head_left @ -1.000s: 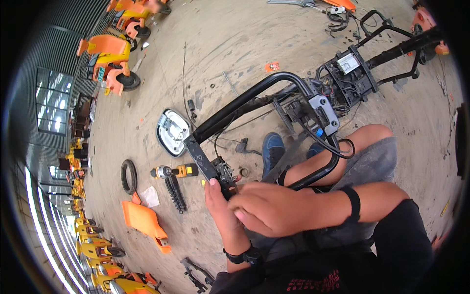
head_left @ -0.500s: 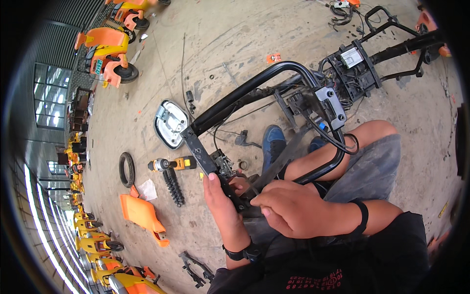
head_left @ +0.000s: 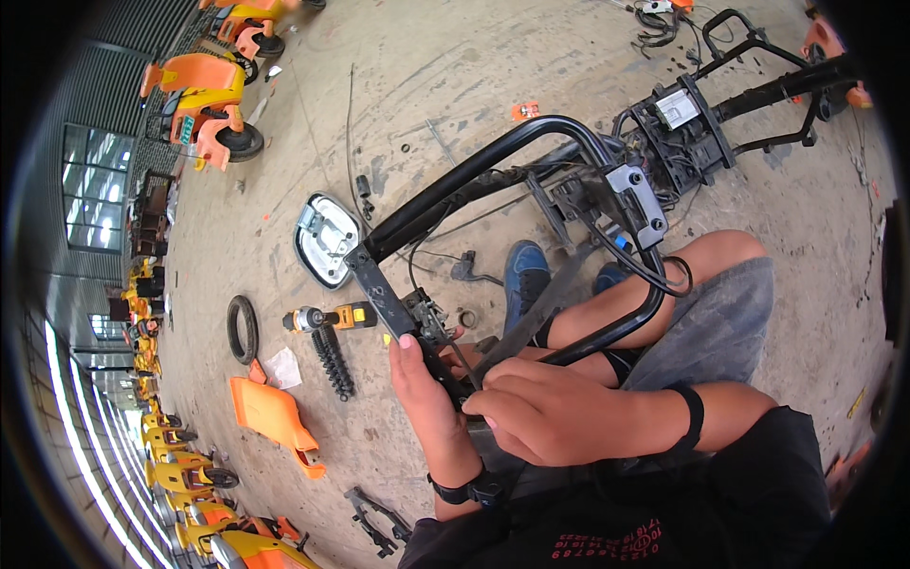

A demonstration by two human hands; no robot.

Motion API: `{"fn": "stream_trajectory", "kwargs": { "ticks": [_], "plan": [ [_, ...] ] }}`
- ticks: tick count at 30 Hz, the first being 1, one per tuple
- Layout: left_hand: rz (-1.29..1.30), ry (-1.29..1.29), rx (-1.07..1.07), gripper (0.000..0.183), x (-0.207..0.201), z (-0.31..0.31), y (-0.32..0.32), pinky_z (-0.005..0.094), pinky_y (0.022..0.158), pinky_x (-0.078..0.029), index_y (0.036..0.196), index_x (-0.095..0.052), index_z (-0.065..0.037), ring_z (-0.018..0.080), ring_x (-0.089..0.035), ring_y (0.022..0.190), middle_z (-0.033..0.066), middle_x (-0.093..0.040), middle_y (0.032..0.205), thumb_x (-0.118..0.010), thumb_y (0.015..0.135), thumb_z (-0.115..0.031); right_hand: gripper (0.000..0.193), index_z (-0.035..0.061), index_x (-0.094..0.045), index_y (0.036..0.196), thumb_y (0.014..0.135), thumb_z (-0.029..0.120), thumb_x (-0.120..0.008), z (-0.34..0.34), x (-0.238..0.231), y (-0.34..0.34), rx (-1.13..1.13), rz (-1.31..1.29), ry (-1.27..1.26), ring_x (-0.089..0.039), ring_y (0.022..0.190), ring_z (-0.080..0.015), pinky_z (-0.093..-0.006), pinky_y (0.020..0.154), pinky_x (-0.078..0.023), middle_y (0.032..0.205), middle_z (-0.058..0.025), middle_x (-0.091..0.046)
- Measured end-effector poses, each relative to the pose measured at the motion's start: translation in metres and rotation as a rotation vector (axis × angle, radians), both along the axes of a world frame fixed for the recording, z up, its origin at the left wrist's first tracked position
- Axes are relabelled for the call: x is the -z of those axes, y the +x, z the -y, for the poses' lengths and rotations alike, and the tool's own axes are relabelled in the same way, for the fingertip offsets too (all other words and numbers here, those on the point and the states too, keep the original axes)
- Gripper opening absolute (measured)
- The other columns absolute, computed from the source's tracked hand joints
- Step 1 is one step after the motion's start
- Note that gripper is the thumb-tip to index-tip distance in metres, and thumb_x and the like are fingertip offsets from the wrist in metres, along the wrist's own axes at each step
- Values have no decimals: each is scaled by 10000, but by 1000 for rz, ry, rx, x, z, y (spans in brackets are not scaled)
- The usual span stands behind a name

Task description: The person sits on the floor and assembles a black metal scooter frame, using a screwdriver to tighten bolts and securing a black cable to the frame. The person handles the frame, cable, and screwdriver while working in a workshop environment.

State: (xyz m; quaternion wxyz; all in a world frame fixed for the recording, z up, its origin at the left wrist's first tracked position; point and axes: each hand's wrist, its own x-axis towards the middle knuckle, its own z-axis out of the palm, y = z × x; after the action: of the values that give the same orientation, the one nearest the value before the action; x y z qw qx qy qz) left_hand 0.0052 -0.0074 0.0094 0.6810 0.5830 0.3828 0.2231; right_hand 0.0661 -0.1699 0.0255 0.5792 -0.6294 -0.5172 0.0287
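Observation:
A black tubular scooter frame [head_left: 488,156] stretches from my lap toward the upper right. My left hand [head_left: 425,394] is wrapped round the flat black crossbar at its near left end, thumb lying along the bar. Close beside it, my right hand [head_left: 550,410] is closed with its fingertips at the bar's lower corner. A thin dark piece shows by those fingertips, but I cannot make out what they hold. Small metal parts [head_left: 428,318] show next to the crossbar, partly hidden behind it. A grey metal bracket [head_left: 637,201] is attached to the frame's right side.
On the concrete floor at left lie a cordless impact wrench [head_left: 332,317], a coil spring shock absorber [head_left: 334,364], a tyre [head_left: 243,329], an orange panel [head_left: 275,417] and a white-lined cover [head_left: 325,242]. A black forked part [head_left: 377,522] lies below. Yellow scooters [head_left: 185,469] line the left wall.
My right hand has shifted a little left and down along the bar's corner, closer to my left hand. The left hand keeps its grip on the crossbar.

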Motion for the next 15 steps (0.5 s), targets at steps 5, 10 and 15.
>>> {"fn": "stream_trajectory", "kwargs": {
  "ticks": [5, 10, 15],
  "plan": [
    [-16, -4, 16, 404, 2, -4, -1, 263, 580, -524, 1240, -538, -13, 166, -682, 678, 172, -738, 960, -457, 1091, -380, 318, -43, -579, 1105, 815, 12, -699, -5, 4, -1, -83, 29, -33, -613, 855, -305, -379, 751, -512, 872, -132, -582],
    [-49, 37, 44, 430, 6, -8, -4, 272, 630, -534, 1289, -537, -7, 175, -699, 767, 171, -736, 967, -438, 1096, -378, 270, -38, -575, 1019, 801, 53, -706, -10, 5, -4, -90, 279, -57, -539, 747, -231, -321, 668, -468, 778, -79, -487],
    [-51, -29, 44, 468, 7, -10, -5, 292, 650, -543, 1295, -535, -3, 194, -708, 803, 182, -736, 988, -448, 1082, -410, 266, -37, -575, 1004, 802, 74, -708, -7, 7, 3, -125, 312, -43, -524, 734, -217, -315, 661, -459, 763, -61, -467]
  ]
}}
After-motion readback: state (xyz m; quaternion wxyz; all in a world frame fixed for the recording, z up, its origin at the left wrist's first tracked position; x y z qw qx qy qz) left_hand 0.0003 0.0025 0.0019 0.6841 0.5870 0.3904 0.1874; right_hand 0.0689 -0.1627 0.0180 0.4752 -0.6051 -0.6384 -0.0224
